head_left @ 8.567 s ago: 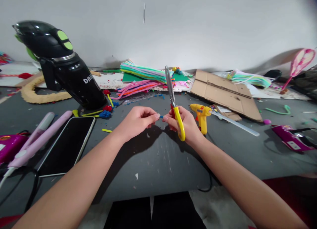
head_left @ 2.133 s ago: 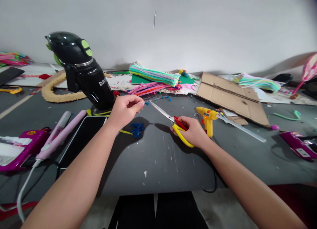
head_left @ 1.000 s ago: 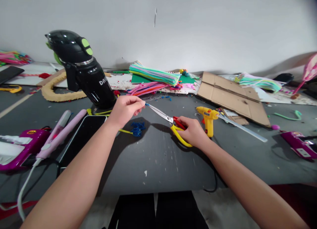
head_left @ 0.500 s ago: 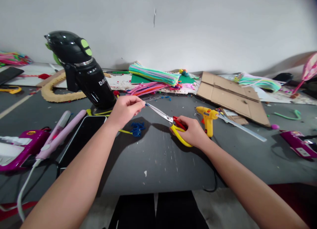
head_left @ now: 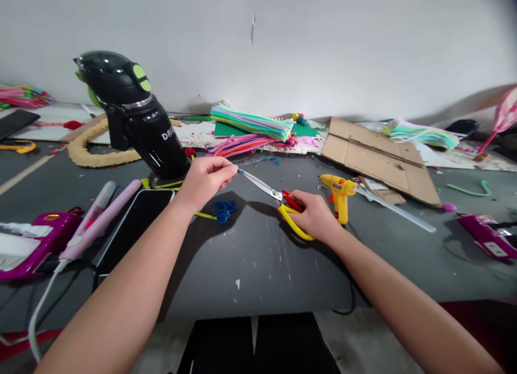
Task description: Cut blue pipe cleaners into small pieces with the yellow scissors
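My right hand (head_left: 313,212) is wrapped round the handles of a pair of scissors (head_left: 262,186), one handle loop yellow and the other red. The blades point up and left, and their tips meet a small blue piece (head_left: 240,171), which looks like pipe cleaner. Thumb and fingers of my left hand (head_left: 212,180) pinch that blue piece; most of it is hidden by the fingertips. Below my left hand, a crumpled blue pipe-cleaner bundle (head_left: 224,211) lies on the grey table (head_left: 258,277), touching a yellow stem (head_left: 205,215).
A yellow glue gun (head_left: 340,193) stands right of my right hand. A black bottle (head_left: 151,131), pink straightener (head_left: 103,220) and phone (head_left: 137,217) are at left. Behind lie pipe-cleaner bundles (head_left: 252,122) and folded cardboard (head_left: 375,156).
Almost nothing differs. Both hands and the scissors hold nearly the same place, with the blade tips still at the blue piece.
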Tool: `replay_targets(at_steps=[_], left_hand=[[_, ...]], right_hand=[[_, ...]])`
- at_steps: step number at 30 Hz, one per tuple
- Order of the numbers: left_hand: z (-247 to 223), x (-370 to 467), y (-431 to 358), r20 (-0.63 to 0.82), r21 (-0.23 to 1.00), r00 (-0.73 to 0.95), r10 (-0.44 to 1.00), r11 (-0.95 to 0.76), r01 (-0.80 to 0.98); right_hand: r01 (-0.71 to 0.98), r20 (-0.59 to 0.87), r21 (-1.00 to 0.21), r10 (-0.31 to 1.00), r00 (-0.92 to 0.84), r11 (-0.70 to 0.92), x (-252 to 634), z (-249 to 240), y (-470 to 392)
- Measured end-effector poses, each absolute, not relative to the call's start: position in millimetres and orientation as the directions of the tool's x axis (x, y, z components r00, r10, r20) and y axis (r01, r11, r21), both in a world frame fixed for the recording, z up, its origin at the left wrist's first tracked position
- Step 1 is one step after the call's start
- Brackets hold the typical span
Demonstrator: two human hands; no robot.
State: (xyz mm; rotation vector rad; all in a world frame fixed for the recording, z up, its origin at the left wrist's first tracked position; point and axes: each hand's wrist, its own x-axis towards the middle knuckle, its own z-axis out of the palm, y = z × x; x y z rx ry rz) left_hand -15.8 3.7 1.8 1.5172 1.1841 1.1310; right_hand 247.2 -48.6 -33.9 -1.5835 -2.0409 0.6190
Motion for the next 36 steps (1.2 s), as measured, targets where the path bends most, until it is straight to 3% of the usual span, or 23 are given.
replay_targets(at_steps=[14,36], left_hand=[[0.8,-16.7,4.7,0.174,0.957,0.135,0.976,-0.199,0.211],[4.1,-15.2,2.1,0.197,0.937,0.149,0.969,-0.231,0.263]], right_hand=[[0.674,0.107,-0.711,0.978,-0.181,0.202,247.5,-39.9,-49.6],[0.744,0.068,-0.636,0.975,-0.213,0.207,247.2,-32.9,-48.2]])
